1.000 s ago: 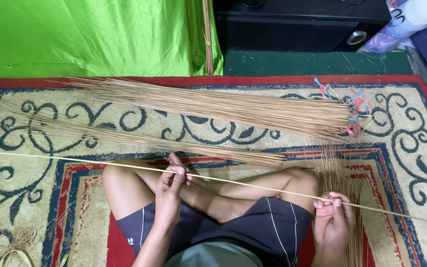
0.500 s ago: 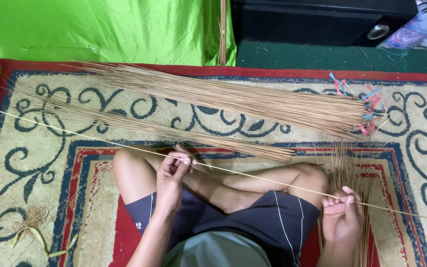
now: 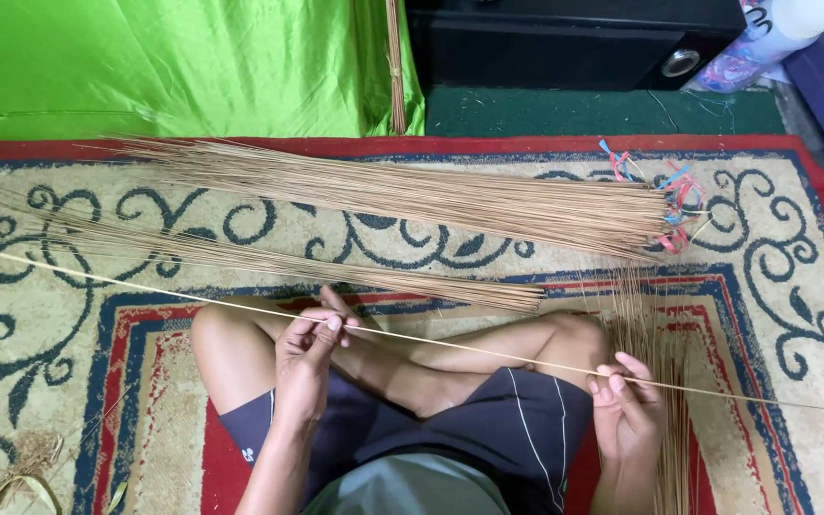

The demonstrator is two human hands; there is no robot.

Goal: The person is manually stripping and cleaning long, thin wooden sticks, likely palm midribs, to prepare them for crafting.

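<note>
Pinching one long stick (image 3: 450,345), left hand (image 3: 305,355), right hand (image 3: 626,408), seemingly taut.

Rug (image 3: 793,286): cream, navy scrolls, red border. Cloth (image 3: 174,67): bright green. Sticks (image 3: 412,195): tan. Shorts (image 3: 517,429): dark, white stripes.

1 head-worn camera looks steeply down, close over the crossed legs (image 3: 431,367), with the patterned rug (image 3: 774,277) beyond.

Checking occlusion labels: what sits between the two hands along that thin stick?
Head view: between the left hand and right hand, the single stick spans bare, crossing over the person's folded legs; nothing else touches it there.
</note>
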